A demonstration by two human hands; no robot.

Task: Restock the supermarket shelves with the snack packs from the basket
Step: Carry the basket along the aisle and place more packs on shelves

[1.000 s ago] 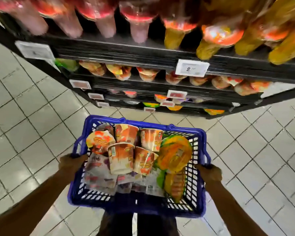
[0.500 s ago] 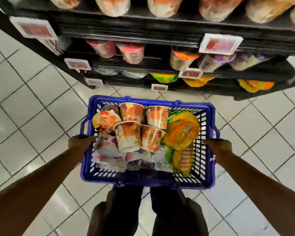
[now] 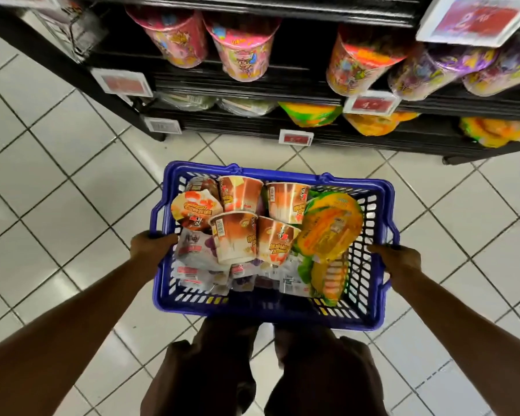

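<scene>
Head view, looking down: at 9 o'clock of the blue basket (image 3: 267, 310), the left hand (image 3: 150, 247) grips the side rim with fingers curled over the edge. The basket is held off the tiled floor (image 3: 57, 190) in front of the person's legs, just short of the black shelves (image 3: 252, 88) at 12 o'clock. The snack packs are all inside it. White sachets (image 3: 192, 250) lie along its 8 o'clock side and underneath. Orange cups (image 3: 234, 238) are piled on their sides through the middle, touching one another. Yellow-green bags (image 3: 327, 229) lean toward 3 o'clock against the mesh wall. At the basket's 3 o'clock rim the right hand (image 3: 400, 259) clasps the edge, fingers wrapped round it. On the shelves, pink tubs (image 3: 243, 52) stand at 11 to 12 o'clock, with price tags (image 3: 296, 137) clipped along the shelf fronts.
</scene>
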